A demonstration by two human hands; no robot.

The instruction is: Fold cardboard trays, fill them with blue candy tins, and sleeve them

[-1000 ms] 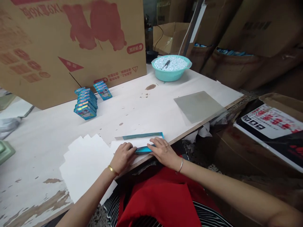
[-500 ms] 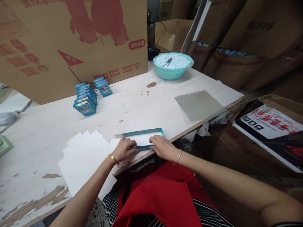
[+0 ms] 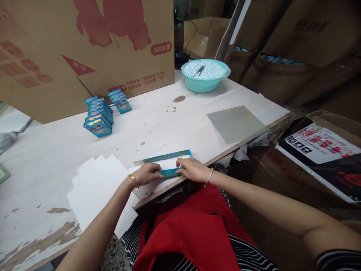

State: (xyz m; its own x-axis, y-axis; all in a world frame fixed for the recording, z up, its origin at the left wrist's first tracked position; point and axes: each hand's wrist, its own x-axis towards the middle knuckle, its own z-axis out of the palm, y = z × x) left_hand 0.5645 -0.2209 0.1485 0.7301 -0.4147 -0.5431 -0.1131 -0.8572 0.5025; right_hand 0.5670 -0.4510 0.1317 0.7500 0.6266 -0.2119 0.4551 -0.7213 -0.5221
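A long blue cardboard box [image 3: 171,172] with a white inside lies at the table's front edge, its walls standing up around the base. My left hand [image 3: 146,174], with a gold bangle at the wrist, grips the near wall at its left end. At the right end my right hand [image 3: 192,168], a silver bracelet on its wrist, pinches the same near wall, thumb and fingers on either side. Left of the box, a fanned pile of white card sheets [image 3: 98,192] partly lies under my left forearm.
Small blue boxes [image 3: 98,128] stand in two rows before a big carton [image 3: 118,71]. A turquoise basin [image 3: 201,86] of pale pellets with a dark tool sits at the back. A greyish sheet [image 3: 238,124] lies on the right. Cartons flank the table's right side.
The near wall of the blue box has tilted outward, so more of its printed outer face shows. Both hands keep their places on it. The whole view has shifted slightly.
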